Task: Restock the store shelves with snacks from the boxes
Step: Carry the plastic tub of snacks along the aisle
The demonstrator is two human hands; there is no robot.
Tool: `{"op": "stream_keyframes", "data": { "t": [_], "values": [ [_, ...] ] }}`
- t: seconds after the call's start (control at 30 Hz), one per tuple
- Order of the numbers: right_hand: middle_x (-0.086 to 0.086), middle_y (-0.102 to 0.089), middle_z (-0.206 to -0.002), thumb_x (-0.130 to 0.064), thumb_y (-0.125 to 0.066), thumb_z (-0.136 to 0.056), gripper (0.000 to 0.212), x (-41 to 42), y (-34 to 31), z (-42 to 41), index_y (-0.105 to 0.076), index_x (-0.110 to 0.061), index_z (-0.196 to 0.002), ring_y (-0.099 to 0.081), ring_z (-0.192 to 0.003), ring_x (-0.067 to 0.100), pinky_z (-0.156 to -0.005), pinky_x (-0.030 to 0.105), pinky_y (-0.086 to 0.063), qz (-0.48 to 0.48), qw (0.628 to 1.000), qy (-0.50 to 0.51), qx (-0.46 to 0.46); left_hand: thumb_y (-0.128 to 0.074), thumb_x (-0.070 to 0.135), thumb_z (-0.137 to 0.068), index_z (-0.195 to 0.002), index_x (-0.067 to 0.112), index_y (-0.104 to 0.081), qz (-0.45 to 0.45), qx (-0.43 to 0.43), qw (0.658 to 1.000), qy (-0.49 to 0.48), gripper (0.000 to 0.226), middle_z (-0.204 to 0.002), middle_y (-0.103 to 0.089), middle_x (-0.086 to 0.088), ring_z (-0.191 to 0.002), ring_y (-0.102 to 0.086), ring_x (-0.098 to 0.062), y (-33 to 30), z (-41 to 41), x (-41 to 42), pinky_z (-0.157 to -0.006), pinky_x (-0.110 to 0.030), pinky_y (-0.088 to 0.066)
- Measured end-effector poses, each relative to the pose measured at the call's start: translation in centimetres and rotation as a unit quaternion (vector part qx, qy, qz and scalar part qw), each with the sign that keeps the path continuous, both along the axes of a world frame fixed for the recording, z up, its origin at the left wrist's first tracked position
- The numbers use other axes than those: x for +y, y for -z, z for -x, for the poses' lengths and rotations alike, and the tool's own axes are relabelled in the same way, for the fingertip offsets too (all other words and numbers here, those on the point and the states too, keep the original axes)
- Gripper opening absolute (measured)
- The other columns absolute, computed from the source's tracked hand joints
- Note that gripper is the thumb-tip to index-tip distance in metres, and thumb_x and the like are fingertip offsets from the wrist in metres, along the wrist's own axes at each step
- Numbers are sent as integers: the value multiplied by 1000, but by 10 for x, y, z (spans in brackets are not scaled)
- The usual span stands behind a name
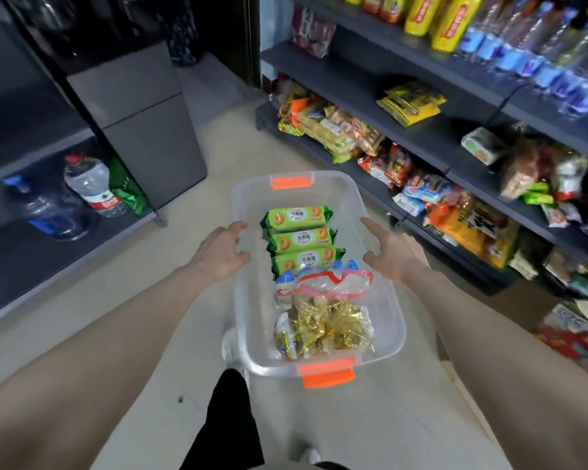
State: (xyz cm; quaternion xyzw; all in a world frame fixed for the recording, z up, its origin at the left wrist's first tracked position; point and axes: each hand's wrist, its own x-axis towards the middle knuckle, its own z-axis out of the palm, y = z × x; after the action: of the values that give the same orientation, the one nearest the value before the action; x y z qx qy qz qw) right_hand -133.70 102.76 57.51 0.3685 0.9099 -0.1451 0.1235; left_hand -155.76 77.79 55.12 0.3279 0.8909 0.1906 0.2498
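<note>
I carry a clear plastic box (252,198) with orange latches above the floor. My left hand (223,251) grips its left rim, thumb over the edge. My right hand (389,251) grips the right rim the same way. Inside lie three green biscuit packs (299,239) at the far end, a clear bag with a red and white band (323,284) in the middle, and a bag of gold-wrapped sweets (323,329) at the near end. The dark snack shelves (421,137) run along the right.
The right shelves hold yellow bags (409,101), water bottles (537,56) and several mixed snack packs (336,130). A low dark shelf at left carries large water jugs (90,183). A grey cabinet (150,130) stands ahead left. My dark trouser leg (228,422) shows below the box.
</note>
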Motion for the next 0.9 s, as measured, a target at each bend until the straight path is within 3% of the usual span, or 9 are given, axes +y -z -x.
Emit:
{"op": "stream_keyframes", "data": {
  "t": [0.17, 0.27, 0.4, 0.47, 0.53, 0.7, 0.9],
  "values": [
    [8, -63, -81, -34, -55, -90, 78, 52, 10, 119, -14, -48, -155, -60, -81, 30, -71, 40, -57, 15, 999, 45, 4, -61, 19, -88, -152, 21, -33, 1, -2, 1000, 24, 70, -128, -54, -15, -110, -57, -31, 2, 136, 67, -96, -32, -41],
    [10, -65, -87, -35, -54, -91, 79, 82, 13, 173, -11, -48, -155, -59, -85, 30, -73, 41, -56, 15, 997, 76, 6, -61, 18, -89, -152, 21, -32, 6, 3, 998, 63, 70, -128, -53, -14, -111, -56, -32, -4, 205, 115, -96, -32, -40],
    [3, -62, -76, -35, -56, -92, 80, 129, 17, 227, -10, -45, -156, -59, -88, 31, -79, 40, -54, 21, 991, 129, 16, -64, 18, -85, -150, 18, -37, 3, 16, 992, 124, 71, -124, -57, -15, -105, -58, -33, -4, 287, 196, -95, -34, -44],
    [4, -66, -87, -34, -57, -92, 80, 158, 24, 250, -12, -44, -156, -61, -97, 32, -83, 40, -52, 14, 987, 157, 21, -65, 18, -84, -150, 19, -37, 9, 21, 988, 154, 71, -123, -57, -14, -104, -59, -32, 3, 322, 242, -94, -33, -44],
    [7, -69, -101, -33, -60, -92, 80, 188, 36, 271, -14, -45, -156, -64, -98, 30, -81, 38, -53, 10, 982, 186, 34, -65, 19, -85, -150, 20, -37, 16, 26, 982, 186, 71, -123, -57, -13, -104, -59, -32, 11, 352, 289, -91, -32, -44],
    [0, -63, -90, -32, -60, -91, 76, 262, 66, 325, -19, -54, -152, -63, -86, 23, -76, 35, -55, 40, 956, 281, 72, -66, 16, -86, -149, 18, -39, 19, -4, 973, 229, 69, -123, -57, -13, -103, -59, -31, 31, 418, 394, -92, -33, -45],
    [6, -63, -88, -29, -59, -89, 80, 317, 63, 366, -15, -54, -152, -62, -81, 26, -75, 38, -56, 67, 925, 368, 70, -64, 14, -88, -150, 19, -36, 58, -14, 947, 314, 69, -128, -55, -11, -104, -59, -30, 28, 476, 514, -90, -36, -47]
  ]
}}
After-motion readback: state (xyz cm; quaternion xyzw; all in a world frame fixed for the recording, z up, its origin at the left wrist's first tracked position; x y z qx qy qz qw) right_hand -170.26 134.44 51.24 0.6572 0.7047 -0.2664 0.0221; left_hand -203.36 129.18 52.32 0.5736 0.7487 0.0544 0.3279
